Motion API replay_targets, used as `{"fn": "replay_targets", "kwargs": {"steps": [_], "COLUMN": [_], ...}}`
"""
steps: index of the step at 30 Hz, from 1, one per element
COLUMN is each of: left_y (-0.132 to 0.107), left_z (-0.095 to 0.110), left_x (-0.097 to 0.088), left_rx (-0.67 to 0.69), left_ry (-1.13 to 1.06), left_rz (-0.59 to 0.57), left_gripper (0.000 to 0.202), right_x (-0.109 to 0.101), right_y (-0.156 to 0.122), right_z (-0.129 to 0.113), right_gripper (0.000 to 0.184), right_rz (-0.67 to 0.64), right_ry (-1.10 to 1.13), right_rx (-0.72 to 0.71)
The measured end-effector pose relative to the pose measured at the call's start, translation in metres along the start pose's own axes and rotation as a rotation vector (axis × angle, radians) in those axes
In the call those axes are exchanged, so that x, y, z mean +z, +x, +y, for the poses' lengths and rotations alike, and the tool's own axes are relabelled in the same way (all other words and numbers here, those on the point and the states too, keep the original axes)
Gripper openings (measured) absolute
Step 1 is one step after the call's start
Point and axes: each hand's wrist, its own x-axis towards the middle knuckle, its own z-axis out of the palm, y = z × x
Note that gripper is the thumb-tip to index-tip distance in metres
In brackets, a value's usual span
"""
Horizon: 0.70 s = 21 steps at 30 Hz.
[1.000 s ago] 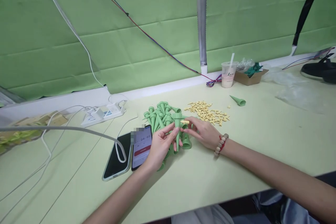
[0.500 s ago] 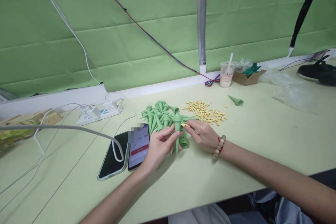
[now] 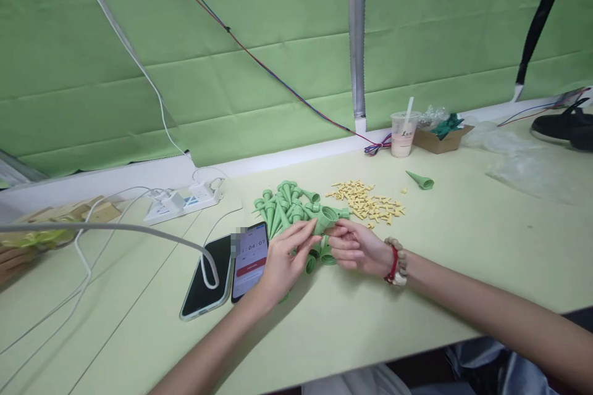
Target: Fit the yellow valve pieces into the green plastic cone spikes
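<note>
My left hand [image 3: 290, 257] pinches a hollow green plastic spike [image 3: 327, 217], its wide open end turned up toward me. At the right side of this spike is my right hand [image 3: 356, 245], thumb and forefinger pressed together against it. Whatever lies between those fingertips is hidden. Behind my left hand lies a heap of similar green spikes [image 3: 278, 207], with several open ends showing below the hands too. Small yellow plastic pieces [image 3: 365, 200] are spread in a pile beyond my right hand.
Two phones, a dark one [image 3: 206, 284] and one with a lit timer [image 3: 250, 259], lie left of my hand. A power strip [image 3: 185, 202] with cables stands behind them. Farther back are a drink cup [image 3: 403, 136], a cardboard box [image 3: 440, 139] and a lone green spike [image 3: 420, 180].
The green spike in my left hand has tipped from upright, so its open end now faces me. The yellow piece seen in my right fingers is now out of sight.
</note>
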Motion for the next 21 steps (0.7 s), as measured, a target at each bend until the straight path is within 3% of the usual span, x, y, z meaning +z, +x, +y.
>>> {"fn": "replay_targets", "kwargs": {"steps": [2, 4, 7, 9, 15, 21], "left_y": [0.001, 0.002, 0.005, 0.006, 0.006, 0.007], "left_z": [0.0, 0.001, 0.006, 0.011, 0.021, 0.019], "left_x": [0.003, 0.005, 0.003, 0.0, -0.002, -0.004], "left_rx": [-0.092, -0.213, -0.346, -0.375, -0.446, -0.41], "left_ry": [-0.076, -0.196, -0.344, -0.382, -0.466, -0.541], "left_rz": [0.024, 0.035, 0.03, 0.004, -0.108, -0.262], "left_gripper": [0.03, 0.036, 0.045, 0.046, 0.042, 0.043], "right_x": [-0.002, -0.004, -0.007, -0.008, -0.011, -0.017], "right_y": [0.0, 0.0, -0.002, -0.004, -0.005, -0.006], "right_z": [-0.001, -0.001, -0.003, -0.004, -0.007, -0.009], "right_gripper": [0.04, 0.042, 0.032, 0.027, 0.031, 0.034], "right_rz": [0.012, 0.111, 0.298, 0.33, 0.349, 0.371], "right_ry": [-0.226, -0.598, -1.159, -1.375, -1.632, -1.688], "right_rx": [-0.043, -0.182, -0.424, -0.503, -0.655, -0.705]}}
